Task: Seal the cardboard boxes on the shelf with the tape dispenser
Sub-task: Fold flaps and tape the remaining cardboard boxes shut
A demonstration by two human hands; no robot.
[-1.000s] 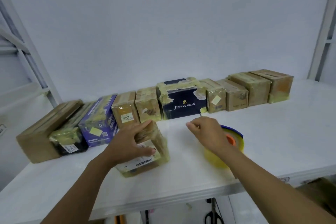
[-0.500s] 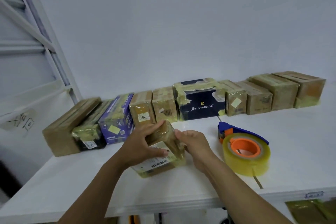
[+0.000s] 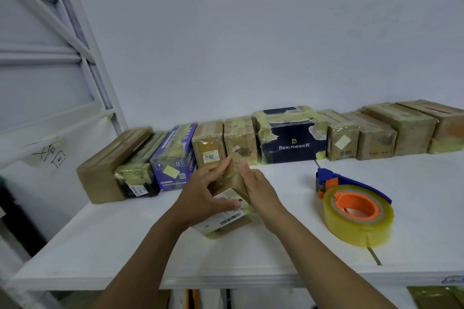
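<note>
Both hands hold a small box (image 3: 227, 192) at the middle of a white shelf (image 3: 120, 246). A white barcode label is borne on its upper face; the print is too small to be read. The left hand (image 3: 200, 194) is curled round the box's left side, with the thumb laid on the label. The right hand (image 3: 261, 189) is pressed against the right side, with the fingers fairly straight. The box's long axis runs from the shelf's front edge toward the back. Whether its far end is lifted cannot be told. Behind it a row of boxes (image 3: 376, 133) wrapped in yellowish tape is lined up along the wall (image 3: 251, 32). "BENLYDESIGN" is printed on a dark blue box (image 3: 293, 148), "11" on a purple box (image 3: 173, 158), and "20" on the label of a brown box (image 3: 208, 140). A mark is drawn by hand on the wall at the left. The tape dispenser (image 3: 357, 213) is laid on its side to the right, apart from the hands. Its orange hub faces up and its blue handle points toward the back row.
</note>
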